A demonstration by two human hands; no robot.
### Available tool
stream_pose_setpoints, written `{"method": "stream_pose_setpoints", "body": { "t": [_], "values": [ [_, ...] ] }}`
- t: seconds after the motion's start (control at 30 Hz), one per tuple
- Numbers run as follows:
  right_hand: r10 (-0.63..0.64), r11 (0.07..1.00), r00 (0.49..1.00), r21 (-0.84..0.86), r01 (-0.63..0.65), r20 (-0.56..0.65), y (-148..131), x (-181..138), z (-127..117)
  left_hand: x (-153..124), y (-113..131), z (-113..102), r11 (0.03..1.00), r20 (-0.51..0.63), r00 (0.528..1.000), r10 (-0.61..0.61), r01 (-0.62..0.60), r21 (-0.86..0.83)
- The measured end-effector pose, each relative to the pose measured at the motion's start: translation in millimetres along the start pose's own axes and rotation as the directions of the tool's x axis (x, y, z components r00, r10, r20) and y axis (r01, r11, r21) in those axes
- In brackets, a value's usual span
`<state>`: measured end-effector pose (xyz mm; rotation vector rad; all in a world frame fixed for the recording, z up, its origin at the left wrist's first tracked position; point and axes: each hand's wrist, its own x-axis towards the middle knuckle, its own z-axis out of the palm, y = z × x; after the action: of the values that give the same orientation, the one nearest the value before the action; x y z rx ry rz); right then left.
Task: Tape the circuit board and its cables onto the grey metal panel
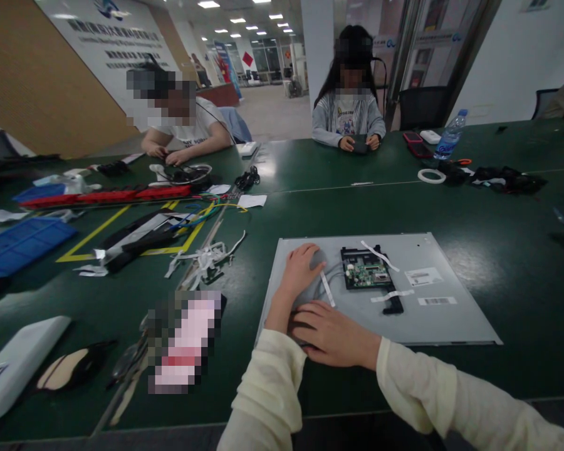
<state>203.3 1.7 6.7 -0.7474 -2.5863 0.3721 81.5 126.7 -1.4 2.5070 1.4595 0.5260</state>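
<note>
A white short-sleeved shirt (210, 116) reads "MY"; white rectangular labels (423, 277) near the right edge of the grey metal panel (432, 322) are unreadably small.

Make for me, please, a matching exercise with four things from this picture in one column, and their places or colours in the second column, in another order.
Column 1
1. Panel
2. Board
3. Bottle
4. Left hand

Column 2
a. clear, with a blue cap
b. over the panel, to the left of the board
c. flat and grey, underneath the board
d. green, set in a black frame

Right pairs: 1-c; 2-d; 3-a; 4-b
</note>
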Motion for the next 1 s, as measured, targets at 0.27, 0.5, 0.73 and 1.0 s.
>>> {"method": "stream_pose_setpoints", "body": {
  "t": [0.27,0.5,0.73,1.0],
  "values": [
    [-0.008,1.0,1.0,0.013,0.008,-0.011,3,-1,1,1,-3,3,1.0,-0.024,0.999,0.026,-0.027,-0.003],
    [-0.015,1.0,1.0,0.021,0.015,-0.005,3,-1,2,1,1,1,1.0,-0.005,1.0,-0.005,0.005,0.0],
    [-0.016,1.0,1.0,0.018,0.016,-0.018,2,-2,2,2,-2,2,1.0,-0.02,1.0,0.021,-0.021,0.002],
    [-0.029,0.998,0.999,-0.049,0.031,0.025,1,-9,-10,1,-4,-8,0.997,-0.032,0.999,0.001,0.001,0.079]
  ]
}}
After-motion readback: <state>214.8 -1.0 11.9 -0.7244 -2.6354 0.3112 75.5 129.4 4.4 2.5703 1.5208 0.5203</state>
